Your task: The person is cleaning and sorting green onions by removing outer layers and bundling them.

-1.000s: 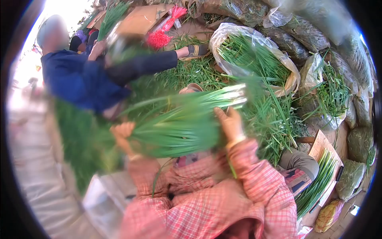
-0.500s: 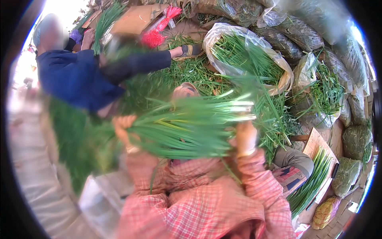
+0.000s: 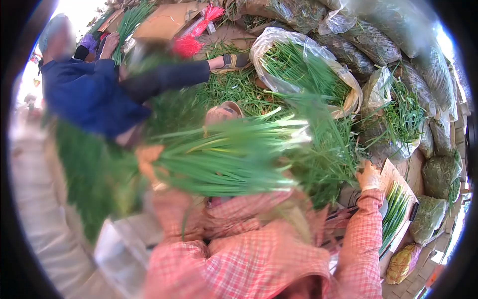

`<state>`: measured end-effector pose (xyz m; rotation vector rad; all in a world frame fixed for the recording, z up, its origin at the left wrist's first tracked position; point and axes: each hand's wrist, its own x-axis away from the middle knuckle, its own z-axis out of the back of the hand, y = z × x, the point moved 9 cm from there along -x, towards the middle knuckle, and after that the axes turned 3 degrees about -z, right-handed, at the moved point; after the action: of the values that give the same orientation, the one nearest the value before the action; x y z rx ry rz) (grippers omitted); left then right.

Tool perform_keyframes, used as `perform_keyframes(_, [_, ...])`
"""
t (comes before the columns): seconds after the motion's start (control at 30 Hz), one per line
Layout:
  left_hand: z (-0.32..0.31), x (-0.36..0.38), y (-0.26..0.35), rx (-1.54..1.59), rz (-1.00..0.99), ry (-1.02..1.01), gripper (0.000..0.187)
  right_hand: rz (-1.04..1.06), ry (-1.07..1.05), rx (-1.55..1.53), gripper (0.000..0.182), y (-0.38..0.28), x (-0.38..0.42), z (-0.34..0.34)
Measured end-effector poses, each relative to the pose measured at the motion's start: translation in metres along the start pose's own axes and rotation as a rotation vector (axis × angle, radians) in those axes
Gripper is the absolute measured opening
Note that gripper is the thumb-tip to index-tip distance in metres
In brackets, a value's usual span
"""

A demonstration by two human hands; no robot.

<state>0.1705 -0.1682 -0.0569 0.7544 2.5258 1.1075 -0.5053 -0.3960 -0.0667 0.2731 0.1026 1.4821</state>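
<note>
Around the leafy end of a large bundle of long green stalks (image 3: pixel 224 157) my left hand (image 3: pixel 151 162) is closed, blurred by motion. The bundle lies across in front of my body, its white ends pointing right. Out at the right, my right hand (image 3: pixel 369 177) is at the upper left edge of a tilted board (image 3: pixel 396 174); its fingers are too small to make out clearly. More green stalks (image 3: pixel 395 214) rest on that board, just below the hand.
A person in dark blue (image 3: pixel 89 94) sits at the upper left, one leg stretched toward the middle. An open plastic bag of greens (image 3: pixel 308 70) stands ahead. Stuffed bags (image 3: pixel 373 42) line the right. Red netting (image 3: pixel 188 46) and cardboard (image 3: pixel 167 21) lie at the top.
My right hand has left the white ends of the bundle and moved right to the board. My left hand still holds the bundle, which has shifted slightly left.
</note>
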Motion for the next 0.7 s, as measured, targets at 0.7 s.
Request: perform_keyframes(0.7, [0.001,0.004,-0.019,-0.034,0.136,0.016,0.035,-0.526,-0.035,-2.141,0.022,-0.043,0.02,-0.006])
